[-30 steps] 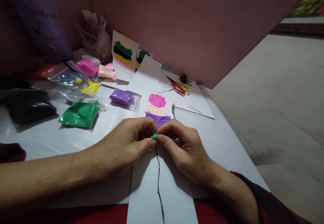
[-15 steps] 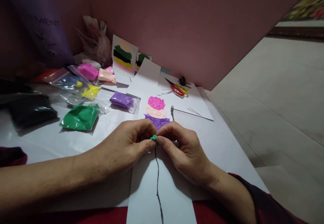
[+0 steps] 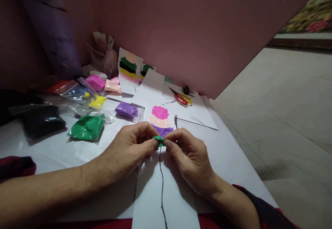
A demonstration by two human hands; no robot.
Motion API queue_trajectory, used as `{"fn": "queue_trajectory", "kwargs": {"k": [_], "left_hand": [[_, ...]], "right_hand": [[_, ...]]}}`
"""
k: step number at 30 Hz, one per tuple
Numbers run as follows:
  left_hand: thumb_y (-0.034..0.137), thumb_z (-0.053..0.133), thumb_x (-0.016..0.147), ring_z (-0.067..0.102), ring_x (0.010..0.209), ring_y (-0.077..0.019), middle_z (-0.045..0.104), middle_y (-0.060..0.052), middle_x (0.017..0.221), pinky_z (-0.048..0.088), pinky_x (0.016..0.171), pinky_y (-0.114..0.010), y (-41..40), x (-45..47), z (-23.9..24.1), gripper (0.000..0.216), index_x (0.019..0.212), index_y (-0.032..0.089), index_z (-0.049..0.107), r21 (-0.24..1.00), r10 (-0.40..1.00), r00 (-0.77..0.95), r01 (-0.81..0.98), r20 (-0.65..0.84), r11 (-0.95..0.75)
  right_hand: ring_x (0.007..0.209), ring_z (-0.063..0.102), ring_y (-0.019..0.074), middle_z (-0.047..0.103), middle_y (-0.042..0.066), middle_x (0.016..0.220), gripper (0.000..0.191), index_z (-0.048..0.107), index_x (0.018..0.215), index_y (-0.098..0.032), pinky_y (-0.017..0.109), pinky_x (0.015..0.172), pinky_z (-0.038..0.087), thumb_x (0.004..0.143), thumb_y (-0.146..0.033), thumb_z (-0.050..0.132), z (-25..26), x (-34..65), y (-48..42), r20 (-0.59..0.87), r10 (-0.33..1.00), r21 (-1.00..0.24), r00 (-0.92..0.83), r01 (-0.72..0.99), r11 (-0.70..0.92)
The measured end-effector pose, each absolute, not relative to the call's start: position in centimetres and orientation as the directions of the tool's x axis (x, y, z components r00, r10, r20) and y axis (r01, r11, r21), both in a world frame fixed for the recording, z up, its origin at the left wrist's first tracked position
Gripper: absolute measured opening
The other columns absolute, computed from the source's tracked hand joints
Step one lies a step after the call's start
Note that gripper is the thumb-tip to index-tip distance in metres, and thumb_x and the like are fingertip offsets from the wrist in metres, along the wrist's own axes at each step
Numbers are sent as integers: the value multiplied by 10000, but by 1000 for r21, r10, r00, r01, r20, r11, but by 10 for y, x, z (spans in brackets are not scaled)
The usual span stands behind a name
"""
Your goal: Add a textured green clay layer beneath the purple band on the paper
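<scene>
Between my fingertips is a small piece of green clay (image 3: 160,141), pinched from both sides. My left hand (image 3: 138,141) grips its left end with thumb and forefinger. From the right, my right hand (image 3: 185,151) holds the other end the same way. Below them a thin black line of clay (image 3: 162,184) runs down the white paper strip (image 3: 178,210) toward me. Just beyond my fingers, textured bands of purple clay (image 3: 164,131), peach clay (image 3: 159,121) and pink clay (image 3: 160,112) lie on the paper.
Left of my hands lie bags of green clay (image 3: 86,127), purple clay (image 3: 126,109) and black clay (image 3: 43,121). A fork (image 3: 176,121), thin sticks (image 3: 198,120) and red-yellow scissors (image 3: 181,98) lie to the right. Painted cards (image 3: 129,68) lean near the wall.
The view has tilted up slightly, so things sit lower in the picture. Between my fingers the green clay shows wider, and my fingertips are a little farther apart.
</scene>
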State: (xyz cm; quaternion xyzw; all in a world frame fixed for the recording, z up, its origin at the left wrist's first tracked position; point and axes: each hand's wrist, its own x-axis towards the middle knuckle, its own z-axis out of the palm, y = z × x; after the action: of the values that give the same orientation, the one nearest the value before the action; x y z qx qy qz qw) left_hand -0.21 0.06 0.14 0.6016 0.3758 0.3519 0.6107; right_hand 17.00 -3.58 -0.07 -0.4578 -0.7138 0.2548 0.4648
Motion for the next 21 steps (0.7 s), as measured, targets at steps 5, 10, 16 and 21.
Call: {"fn": "queue_trajectory", "kwargs": {"k": [5, 10, 16, 21], "left_hand": [[258, 606, 783, 425, 455, -58, 519, 63, 564, 316, 412, -176, 1, -2, 1, 105, 773, 155, 593, 1000, 891, 453, 9, -27, 25], [237, 621, 785, 446, 476, -58, 533, 67, 574, 321, 415, -166, 1, -2, 2, 94, 796, 145, 606, 998, 905, 423, -26, -48, 65], [210, 634, 793, 444, 470, -46, 554, 71, 589, 316, 421, -152, -1, -1, 4, 69, 801, 146, 610, 994, 929, 369, -73, -45, 77], [234, 639, 793, 439, 482, -52, 553, 63, 582, 310, 424, -152, 0, -1, 3, 84, 803, 152, 648, 996, 921, 388, -69, -25, 56]], "right_hand": [[570, 537, 124, 644, 3, 756, 61, 643, 888, -196, 283, 551, 466, 883, -163, 592, -3, 171, -35, 406, 901, -782, -151, 452, 428], [636, 585, 146, 665, 18, 779, 43, 631, 897, -195, 292, 576, 496, 880, -164, 606, -5, 171, -35, 399, 913, -811, -83, 434, 393], [585, 553, 114, 636, 8, 776, 17, 609, 882, -192, 248, 507, 482, 896, -202, 605, -7, 173, -33, 351, 936, -870, -31, 359, 338], [570, 554, 107, 633, 14, 829, 120, 616, 991, -195, 252, 502, 507, 873, -212, 625, -10, 173, -32, 301, 948, -886, -104, 336, 319]]}}
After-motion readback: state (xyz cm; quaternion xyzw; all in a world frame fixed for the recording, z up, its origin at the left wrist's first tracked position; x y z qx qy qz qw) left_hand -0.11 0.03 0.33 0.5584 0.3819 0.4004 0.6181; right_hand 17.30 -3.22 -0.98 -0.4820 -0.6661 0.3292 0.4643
